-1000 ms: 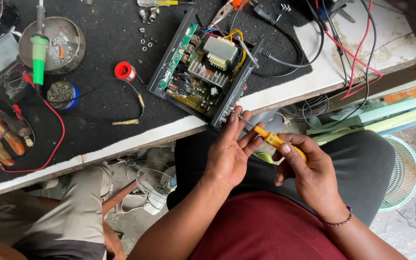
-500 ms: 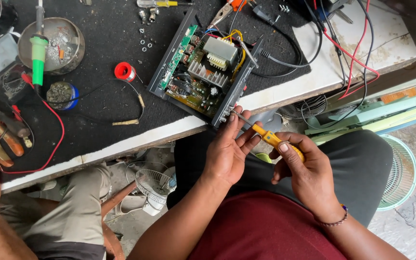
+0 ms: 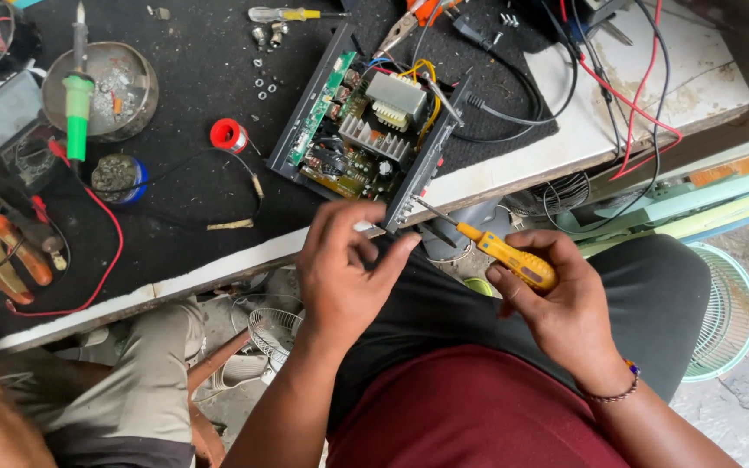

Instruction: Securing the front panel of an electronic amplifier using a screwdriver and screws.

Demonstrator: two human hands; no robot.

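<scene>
- Head view: the right hand (image 3: 556, 303) is wrapped around a yellow-handled screwdriver (image 3: 513, 260), fingers closed on the grip, with the metal shaft angled up and left toward the near edge of the open circuit chassis (image 3: 366, 130).
- The screwdriver tip sits just beside the chassis's near right corner, at the black side panel that overhangs the edge of the desk (image 3: 513, 165).
- The left hand (image 3: 344, 269) is curled at that same near edge, fingers drawn together; what they pinch is hidden, so I cannot tell whether a screw or the panel itself is in them.
- The chassis lies tilted on the black mat, well inside the desk, its transformer and heat sink exposed on top.
- Judging by the pose, this looks like working a fastener on the side panel: one hand steadying, the other driving.
- The next move likely calls for seating the tip squarely in the screw head and keeping the shaft in line; a slip here could skid onto the board.
- Further left: a red solder spool (image 3: 229, 135), a green-handled soldering iron (image 3: 77, 104) across a metal bowl (image 3: 136, 69), and loose nuts on the mat.
- At the far left, another person's knee (image 3: 145, 381) sits below the desk.
</scene>
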